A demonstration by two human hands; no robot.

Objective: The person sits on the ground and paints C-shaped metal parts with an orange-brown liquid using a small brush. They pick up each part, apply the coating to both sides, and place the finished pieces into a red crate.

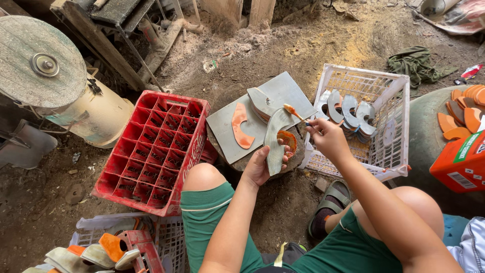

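Here the left hand (260, 167) is gripping a curved grey sole-shaped piece (275, 141), fingers wrapped round its lower edge and thumb pressed against its face, holding it upright just above a small tin of orange glue (288, 140). The right hand (326, 137) is pinching a thin brush (294, 112) between thumb and fingertips, and the brush's orange-loaded tip is touching the top of the grey piece.

Behind that piece, a grey board (230, 134) is lying on a round stump, carrying one orange-coated piece (240, 126) and a short stack of grey ones (261, 101). To the right of the grey piece, a white plastic basket (394, 91) is holding a row of similar grey pieces (348, 114) standing on edge, seemingly not yet coated. To the left of it, a red bottle crate (151, 151) is sitting with nothing in its cells. Further right, orange-coated pieces (465, 114) are lying on a dark rounded surface.

Judging by these piles, the gluing looks partly done: some pieces are already showing orange, while many grey ones in the basket are waiting.
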